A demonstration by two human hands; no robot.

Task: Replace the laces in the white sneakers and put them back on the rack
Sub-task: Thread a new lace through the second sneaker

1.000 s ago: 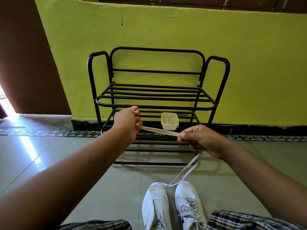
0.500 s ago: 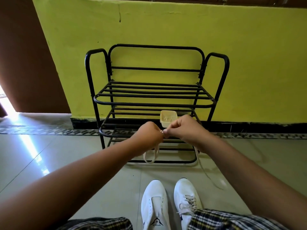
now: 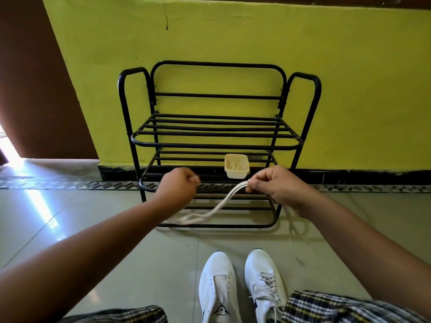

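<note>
Open floor (image 3: 58, 229) left of the rack (image 3: 214, 145), tiles bare as far as the wall (image 3: 233, 38). Top shelf (image 3: 214, 134) free across its full width. Lower shelf partly taken by a tub (image 3: 236, 169) right of centre. Slung across the rack's front, a lace (image 3: 219, 206) between left hand (image 3: 178, 191) and right hand (image 3: 277, 188). Two sneakers, left (image 3: 219, 285) and right (image 3: 264, 273), side by side on the near floor, between plaid-clad knees.

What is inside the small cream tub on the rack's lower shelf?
The cream tub sits on the black rack, lid off. Something pale and coiled lies inside, possibly a lace, too small to tell. Its bottom is covered by that content.
</note>
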